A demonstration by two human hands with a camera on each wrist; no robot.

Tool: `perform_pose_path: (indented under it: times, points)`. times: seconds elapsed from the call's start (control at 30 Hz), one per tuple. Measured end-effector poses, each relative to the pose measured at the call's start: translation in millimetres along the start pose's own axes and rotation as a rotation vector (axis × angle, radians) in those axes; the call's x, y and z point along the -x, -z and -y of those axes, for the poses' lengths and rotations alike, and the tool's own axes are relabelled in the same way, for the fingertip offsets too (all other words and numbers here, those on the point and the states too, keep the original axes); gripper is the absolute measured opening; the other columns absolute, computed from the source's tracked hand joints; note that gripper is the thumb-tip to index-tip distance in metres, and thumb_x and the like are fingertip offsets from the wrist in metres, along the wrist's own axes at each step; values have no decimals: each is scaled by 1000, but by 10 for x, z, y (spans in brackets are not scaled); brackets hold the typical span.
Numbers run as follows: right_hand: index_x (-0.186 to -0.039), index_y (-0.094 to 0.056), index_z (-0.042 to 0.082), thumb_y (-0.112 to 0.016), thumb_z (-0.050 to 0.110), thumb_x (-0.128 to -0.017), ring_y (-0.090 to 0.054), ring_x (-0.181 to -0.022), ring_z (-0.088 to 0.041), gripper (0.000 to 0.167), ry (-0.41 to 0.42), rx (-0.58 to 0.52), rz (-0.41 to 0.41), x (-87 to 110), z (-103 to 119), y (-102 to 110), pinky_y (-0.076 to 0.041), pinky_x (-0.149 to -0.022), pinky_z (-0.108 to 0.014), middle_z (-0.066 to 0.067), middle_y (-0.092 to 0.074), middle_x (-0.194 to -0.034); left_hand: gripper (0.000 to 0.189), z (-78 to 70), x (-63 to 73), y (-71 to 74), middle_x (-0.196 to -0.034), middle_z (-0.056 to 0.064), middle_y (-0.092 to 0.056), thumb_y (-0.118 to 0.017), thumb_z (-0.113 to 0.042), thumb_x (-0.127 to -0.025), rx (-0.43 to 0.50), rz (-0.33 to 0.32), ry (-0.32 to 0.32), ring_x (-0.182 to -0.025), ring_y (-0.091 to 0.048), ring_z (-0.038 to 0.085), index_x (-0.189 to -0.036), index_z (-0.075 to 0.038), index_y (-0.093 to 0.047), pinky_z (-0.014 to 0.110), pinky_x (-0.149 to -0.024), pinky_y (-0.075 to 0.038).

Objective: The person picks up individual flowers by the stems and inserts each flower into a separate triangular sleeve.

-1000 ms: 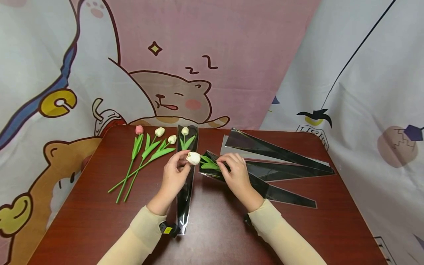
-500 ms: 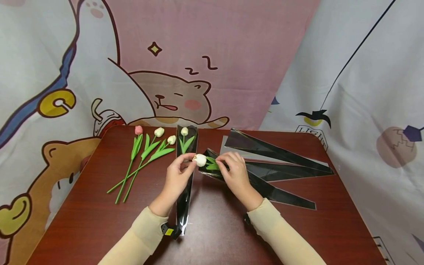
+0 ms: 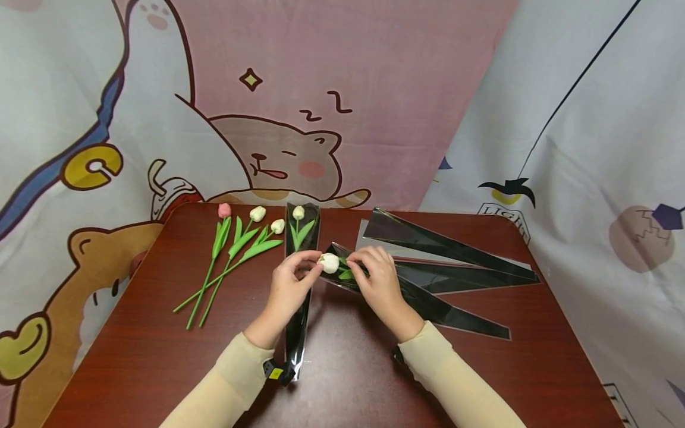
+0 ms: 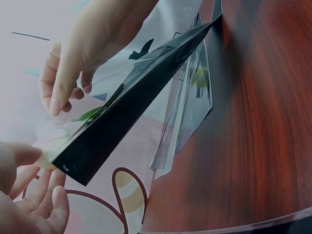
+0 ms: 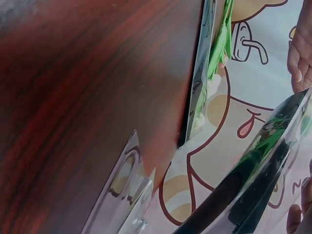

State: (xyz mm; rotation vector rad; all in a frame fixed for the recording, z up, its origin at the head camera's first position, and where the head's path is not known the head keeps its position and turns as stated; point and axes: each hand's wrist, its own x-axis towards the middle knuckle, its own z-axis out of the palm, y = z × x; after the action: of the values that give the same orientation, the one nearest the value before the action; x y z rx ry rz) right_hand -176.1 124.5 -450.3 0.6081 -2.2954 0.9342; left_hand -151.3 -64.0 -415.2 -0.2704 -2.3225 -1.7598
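Observation:
My left hand [image 3: 291,282] pinches the bloom of a white artificial tulip [image 3: 329,263] between thumb and fingers. The tulip's stem runs down inside a long tapered flower sleeve [image 3: 460,314], black on one side and clear on the other. At the sleeve's mouth, my right hand [image 3: 382,282] pinches the clear film. In the left wrist view the sleeve [image 4: 117,129] is tilted and raised, its wide end by the left fingers. Green leaves [image 5: 251,156] show through the film in the right wrist view. Behind the left hand lies another sleeve [image 3: 297,321] with a white tulip [image 3: 298,213] inside.
On the left of the brown table [image 3: 144,356] lie a pink tulip [image 3: 225,210] and two white tulips [image 3: 258,214], stems crossing. Flat sleeves [image 3: 428,235] fan out at the right over a grey sheet [image 3: 369,242]. A cartoon-print cloth [image 3: 407,89] hangs behind.
My left hand has moved right, sliding the white tulip deeper into the sleeve; its bloom now lies at the mouth, with less leaf showing. The right hand stays nearly still.

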Motion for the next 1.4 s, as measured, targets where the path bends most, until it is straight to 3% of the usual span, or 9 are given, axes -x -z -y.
perform_pose_path:
  times: [0.27,0.63,0.9,1.07,1.2,1.33,1.4]
  points:
    - [-92,-68,15,-66,20,-89,-53,-89,-16,6,4,-7,30,-17,32,-11,-40,-78,-36,4,-65,-94,23,317,-61,-93,-104,15,-69,-67,-10,-87,-2,37,2,-91,-65,26,-108,-2,-68,25,-72,-53]
    - [-93,-68,15,-67,19,-88,-53,-90,-15,6,0,-10,32,-31,24,-6,-40,-77,-35,4,-65,-95,22,367,-39,-87,-112,8,-66,-58,-19,-95,-63,93,8,-96,-64,17,-112,-9,-68,22,-75,-52]
    - [-92,-68,15,-65,20,-90,-54,-91,-17,7,6,4,18,-51,4,0,-41,-80,-38,3,-65,-94,24,378,-34,-77,-111,7,-62,-64,-21,-91,-55,34,25,-100,-60,18,-111,-9,-65,23,-71,-51]
    - [-90,-68,14,-67,18,-89,-56,-91,-18,5,19,2,-8,-82,-6,4,-42,-81,-40,2,-65,-91,24,379,-7,-55,-99,7,-53,-73,-20,-82,-80,-47,96,-93,-56,23,-92,-6,-57,21,-64,-49]
    - [-90,-68,13,-67,18,-88,-56,-94,-19,5,20,0,-18,-106,-6,8,-42,-83,-40,2,-66,-91,18,396,29,-71,-86,2,-63,-73,-25,-82,-144,30,141,-82,-61,18,-82,-10,-62,28,-68,-50]
    - [-91,-68,14,-66,19,-89,-56,-95,-18,6,18,-1,-7,-111,18,1,-41,-85,-39,2,-65,-92,19,451,40,-131,-86,4,-71,-70,-30,-85,-155,159,186,-84,-65,17,-87,-12,-69,35,-78,-50]
    - [-91,-68,14,-66,20,-89,-56,-95,-18,7,21,-6,-1,-110,34,-7,-41,-84,-39,2,-65,-92,21,483,38,-161,-91,7,-72,-69,-30,-86,-116,182,203,-88,-66,19,-92,-10,-69,34,-78,-51]
